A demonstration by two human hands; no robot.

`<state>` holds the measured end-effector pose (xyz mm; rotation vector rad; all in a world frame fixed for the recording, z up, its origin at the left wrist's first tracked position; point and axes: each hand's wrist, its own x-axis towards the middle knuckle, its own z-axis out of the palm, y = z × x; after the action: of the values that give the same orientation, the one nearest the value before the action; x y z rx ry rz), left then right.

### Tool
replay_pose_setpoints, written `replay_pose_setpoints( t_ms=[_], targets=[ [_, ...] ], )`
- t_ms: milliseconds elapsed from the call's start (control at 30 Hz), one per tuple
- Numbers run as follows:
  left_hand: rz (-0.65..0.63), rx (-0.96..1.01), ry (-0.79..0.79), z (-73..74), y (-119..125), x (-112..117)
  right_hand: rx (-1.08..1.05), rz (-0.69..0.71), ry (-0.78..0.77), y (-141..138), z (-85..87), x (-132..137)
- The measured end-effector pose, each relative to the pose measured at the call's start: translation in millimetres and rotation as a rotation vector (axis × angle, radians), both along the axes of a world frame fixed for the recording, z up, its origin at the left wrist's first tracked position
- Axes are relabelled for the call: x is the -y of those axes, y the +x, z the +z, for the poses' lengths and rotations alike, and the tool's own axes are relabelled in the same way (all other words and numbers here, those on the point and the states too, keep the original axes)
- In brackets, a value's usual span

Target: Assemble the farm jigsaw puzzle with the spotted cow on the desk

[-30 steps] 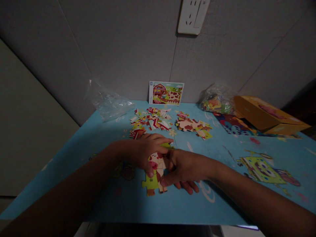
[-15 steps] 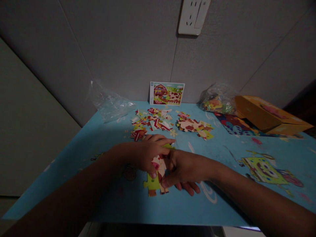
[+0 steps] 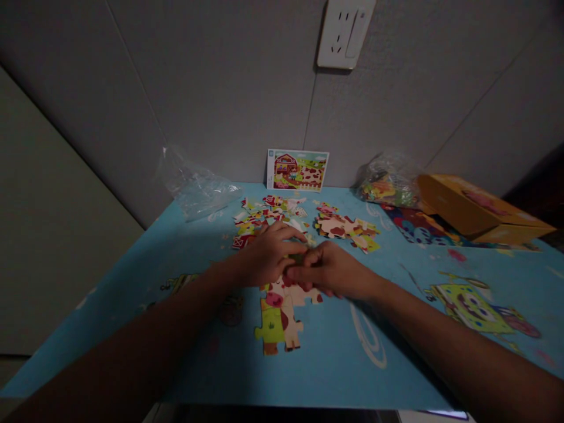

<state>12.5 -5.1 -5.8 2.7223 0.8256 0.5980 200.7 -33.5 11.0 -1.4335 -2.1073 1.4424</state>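
A partly joined jigsaw puzzle [image 3: 274, 323] lies flat near the front of the table, showing a cow's pink muzzle, brown-and-white legs and green ground. Its upper part is covered by my hands. Above it, my left hand [image 3: 268, 252] has bent fingers around a greenish puzzle piece [image 3: 299, 257], mostly hidden. My right hand [image 3: 338, 270] meets it from the right, thumb and fingers closed at the same piece. Behind my left hand is a pile of loose puzzle pieces [image 3: 251, 220]. Cow-patterned pieces [image 3: 341, 226] form another pile to the right.
A farm picture card [image 3: 299, 170] leans on the wall. An empty clear plastic bag [image 3: 198, 191] lies left; a bag of pieces [image 3: 388, 188] and an orange box [image 3: 480, 205] are at right. The blue table cover [image 3: 211, 370] has cartoon prints. A wall socket [image 3: 346, 35] is above.
Both hands have shifted up and away from the lower puzzle, uncovering the cow's muzzle and legs. My right thumb has left the leg pieces and now meets my left fingers.
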Motion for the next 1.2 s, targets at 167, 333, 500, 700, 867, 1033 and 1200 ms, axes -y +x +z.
replay_pose_setpoints(
  t_ms=[167,333,500,700,867,1033,1200],
  targets=[
    [0.430,0.148,0.132,-7.4,-10,-18,0.091,-0.003,0.589,10,-4.2,-13],
    [0.861,0.126,0.096,-9.7,-21,-29,0.185,0.118,0.616,15,-10.0,-14],
    [1.020,0.038,0.024,-13.2,-26,-35,0.182,0.136,0.605,15,-8.0,-15],
    [0.997,0.001,-0.001,-23.7,-27,-41,0.156,0.114,0.625,14,-9.8,-17],
    [0.981,0.042,-0.011,-23.6,-31,-43,0.153,0.120,0.657,14,-10.5,-16],
    [1.014,0.051,-0.051,-19.5,-36,-49,0.152,0.126,0.695,14,-12.4,-17],
    [1.057,0.119,-0.079,-20.3,-36,-53,0.119,0.119,0.709,14,-13.5,-18]
  ],
)
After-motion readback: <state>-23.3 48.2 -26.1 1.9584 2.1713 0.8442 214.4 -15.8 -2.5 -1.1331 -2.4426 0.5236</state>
